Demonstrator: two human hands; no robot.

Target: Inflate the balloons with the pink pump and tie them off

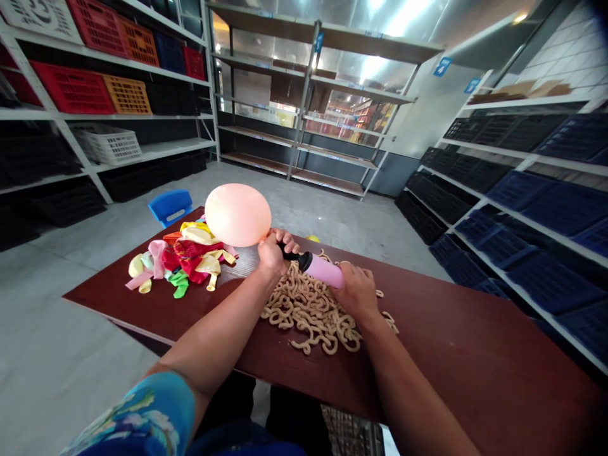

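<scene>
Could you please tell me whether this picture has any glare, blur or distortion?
In the head view, glare lies on the shiny metal surface above the back rack; in the head view, the left shelves and right shelves lean outward, like wide-lens distortion; in the head view, right-side blue crates look soft, the balloon and pump clearer.

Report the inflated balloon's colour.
The balloon is pale peach-pink, seen best in the head view.
</scene>
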